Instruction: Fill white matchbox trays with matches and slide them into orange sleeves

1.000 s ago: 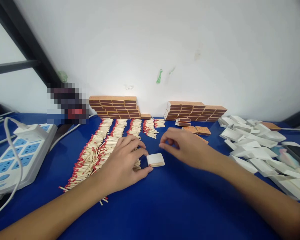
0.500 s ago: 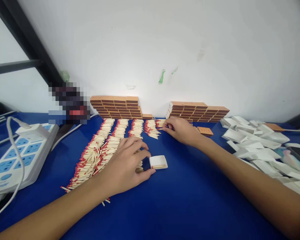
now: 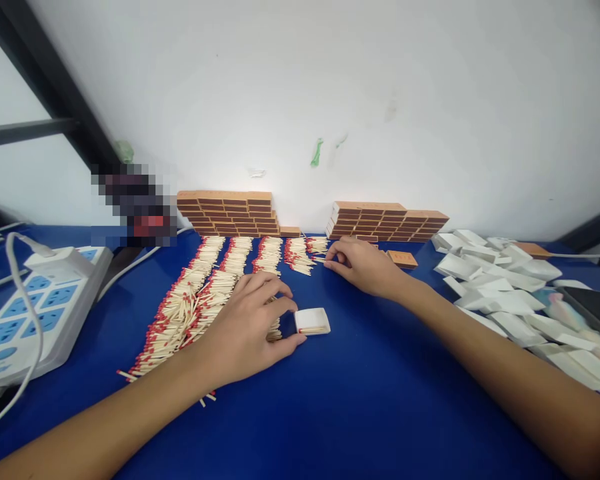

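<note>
My left hand (image 3: 250, 323) steadies a small white matchbox tray (image 3: 313, 316) at its left end, the thumb and index finger closed on the corners. A few matches (image 3: 314, 330) lie along the tray's near side. Beyond it my right hand (image 3: 363, 267) pinches a match (image 3: 319, 259) between thumb and index finger, next to the smallest pile of red-tipped matches (image 3: 317, 245). Rows of loose matches (image 3: 175, 313) spread out to the left, partly hidden under my left hand and forearm.
Stacked brown matchboxes (image 3: 225, 210) and a second stack (image 3: 390, 220) stand against the wall. One matchbox (image 3: 403, 259) lies behind my right wrist. Several white trays (image 3: 500, 280) are heaped at the right, beside a phone (image 3: 593, 307). A power strip (image 3: 40, 307) with cables occupies the left.
My right hand has drawn slightly away from the small pile, and a match now shows at its fingertips. My left hand stays at the tray. The view has shifted a little.
</note>
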Demonstrator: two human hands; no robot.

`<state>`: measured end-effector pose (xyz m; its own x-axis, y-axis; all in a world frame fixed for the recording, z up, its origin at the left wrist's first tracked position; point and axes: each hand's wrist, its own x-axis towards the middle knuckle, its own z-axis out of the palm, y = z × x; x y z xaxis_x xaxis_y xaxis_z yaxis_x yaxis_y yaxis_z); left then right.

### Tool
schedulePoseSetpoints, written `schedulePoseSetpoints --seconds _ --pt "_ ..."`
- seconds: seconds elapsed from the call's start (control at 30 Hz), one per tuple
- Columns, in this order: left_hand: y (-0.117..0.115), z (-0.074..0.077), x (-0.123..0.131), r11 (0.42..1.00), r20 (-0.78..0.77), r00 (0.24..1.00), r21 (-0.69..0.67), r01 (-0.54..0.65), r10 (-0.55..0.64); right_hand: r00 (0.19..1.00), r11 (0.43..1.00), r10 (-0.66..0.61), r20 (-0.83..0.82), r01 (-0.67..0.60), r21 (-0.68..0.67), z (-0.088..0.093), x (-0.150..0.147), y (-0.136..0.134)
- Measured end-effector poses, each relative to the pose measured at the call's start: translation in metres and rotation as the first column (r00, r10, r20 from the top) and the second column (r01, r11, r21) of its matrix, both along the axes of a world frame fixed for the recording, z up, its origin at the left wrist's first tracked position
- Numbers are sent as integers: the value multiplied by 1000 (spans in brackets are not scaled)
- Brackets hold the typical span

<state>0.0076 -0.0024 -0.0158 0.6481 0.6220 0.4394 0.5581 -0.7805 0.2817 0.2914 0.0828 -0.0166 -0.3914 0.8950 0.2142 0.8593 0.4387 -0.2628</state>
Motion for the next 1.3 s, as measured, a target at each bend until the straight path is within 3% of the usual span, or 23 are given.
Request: schedulePoseSetpoints --seconds 0.27,0.4,0.57,0.77,0.9,1.0,1.1,1.3 --pt "1 -1 -1 1000 -2 1000 22 -10 10 998 999 -34 54 36 -37 -3 4 1" --pt "1 -1 -1 999 -2 1000 32 -27 27 999 999 -30 28 30 -26 10 9 -13" --pt "2 1 -1 998 15 998 37 -56 55 988 986 153 -36 -155 -63 32 -12 -55" --pt "4 2 2 998 -6 998 24 -55 55 958 949 279 67 -264 -172 23 -40 -86" --pt "3 2 1 999 -4 999 21 -48 48 955 935 288 -66 -296 -196 22 -36 -77" --pt "2 1 0 999 -2 999 19 -47 47 968 973 186 -170 -206 -108 22 -26 -55" --pt "1 -1 -1 999 -5 999 22 -37 37 989 998 44 -142 -36 60 14 -13 -26" --pt "1 -1 1 999 -9 999 26 -34 34 999 997 -8 -41 11 74 -9 6 8"
